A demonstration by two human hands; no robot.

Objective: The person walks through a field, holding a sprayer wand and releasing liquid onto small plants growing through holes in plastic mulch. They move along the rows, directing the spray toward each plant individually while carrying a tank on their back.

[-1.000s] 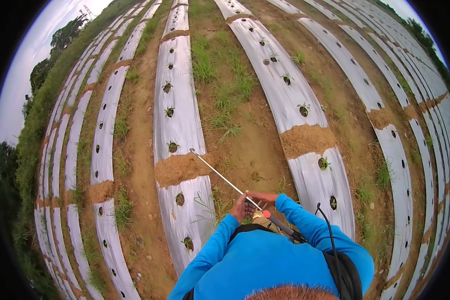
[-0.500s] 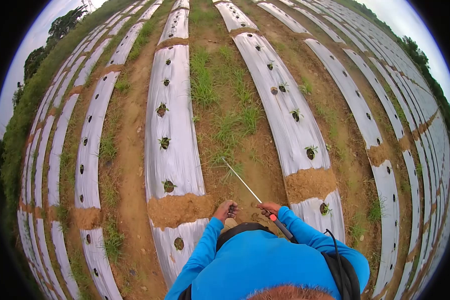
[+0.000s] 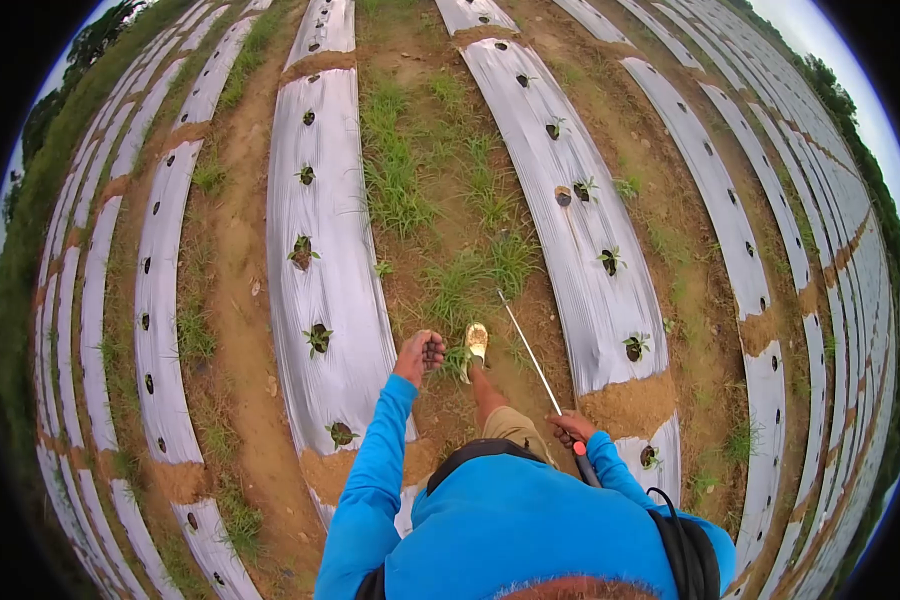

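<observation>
My right hand (image 3: 573, 428) is closed around a spray wand beside my right hip. The wand's thin pale tube (image 3: 532, 350) points forward and to the left over the soil path; its dark handle with a red-orange part (image 3: 582, 456) sits under the hand. My left hand (image 3: 419, 355) is held out in front with the fingers curled in, and nothing shows in it. It is above the path, near the right edge of the left plastic-covered bed (image 3: 322, 290). A young plant (image 3: 318, 340) grows from a hole in that bed, left of this hand.
A second covered bed (image 3: 570, 220) with seedlings runs along the right. Soil bands (image 3: 630, 402) cross the beds. Grass clumps (image 3: 398, 170) grow on the path ahead. My light-coloured shoe (image 3: 476, 343) is on the path. A black hose (image 3: 685, 530) hangs by my right shoulder.
I have stepped forward along the path, and a shoe and leg now show. My left hand has swung forward and left. The wand has moved right and points more steeply ahead.
</observation>
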